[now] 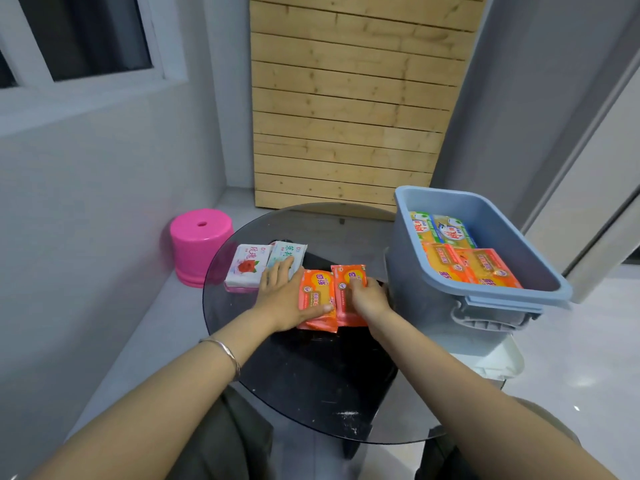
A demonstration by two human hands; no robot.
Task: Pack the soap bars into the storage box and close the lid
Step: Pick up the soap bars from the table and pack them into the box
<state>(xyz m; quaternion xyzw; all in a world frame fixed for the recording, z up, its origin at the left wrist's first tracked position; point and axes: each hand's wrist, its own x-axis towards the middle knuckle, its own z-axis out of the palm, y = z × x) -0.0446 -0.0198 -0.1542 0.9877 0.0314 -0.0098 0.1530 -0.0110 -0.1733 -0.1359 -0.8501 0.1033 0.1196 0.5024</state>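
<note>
Two stacks of orange soap bars lie side by side on the round glass table (311, 393). My left hand (282, 294) rests over the left orange stack (317, 294), thumb along its near edge, fingers reaching onto a white-and-green soap pack (285, 252). My right hand (369, 294) grips the right orange stack (349, 277) from its right side. A white soap pack with a red rose (246, 265) lies at the far left on top of a pink one. The blue storage box (426, 282) stands open on the right and holds several yellow and orange soap bars (464, 251).
A white lid (498, 362) lies under and beside the box at the table's right edge. A pink plastic stool (199, 244) stands on the floor to the left. A wooden slatted panel (349, 98) leans on the wall behind the table.
</note>
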